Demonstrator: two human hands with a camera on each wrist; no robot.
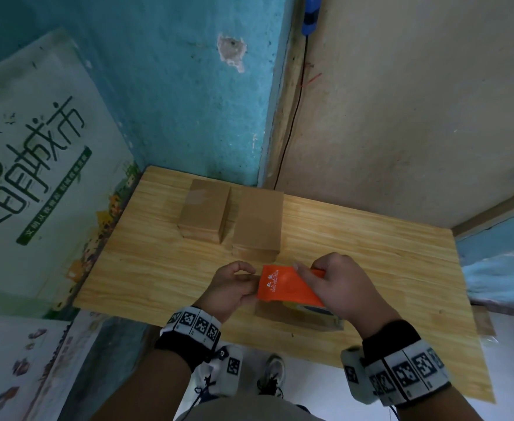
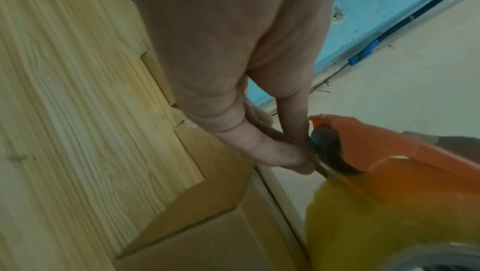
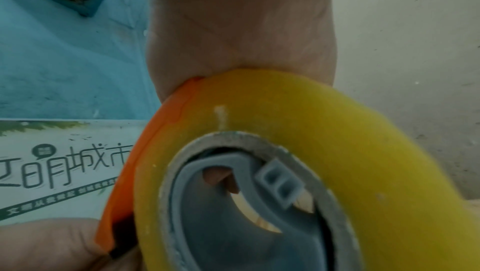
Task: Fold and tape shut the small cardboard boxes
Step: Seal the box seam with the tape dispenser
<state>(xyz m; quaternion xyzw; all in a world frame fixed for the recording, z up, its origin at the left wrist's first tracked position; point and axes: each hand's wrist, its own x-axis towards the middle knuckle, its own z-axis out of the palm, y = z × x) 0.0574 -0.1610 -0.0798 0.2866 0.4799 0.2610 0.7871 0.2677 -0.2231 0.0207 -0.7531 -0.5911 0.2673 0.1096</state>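
Over a wooden table in a blue-walled corner

On the pale wood-grain table (image 1: 371, 253) an open box (image 2: 221, 234) lies under both hands; right hand (image 1: 345, 287) grips the orange tape dispenser (image 1: 286, 287); left hand (image 1: 231, 287) pinches its tape end; two cardboard boxes (image 1: 204, 211) rest behind; a poster (image 1: 36, 165) leans left.

box (image 1: 298, 320) mostly hidden beneath tape dispenser (image 1: 289, 287)

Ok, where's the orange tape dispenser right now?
In the head view the orange tape dispenser is near the table's front edge, held in the right hand, above a box.
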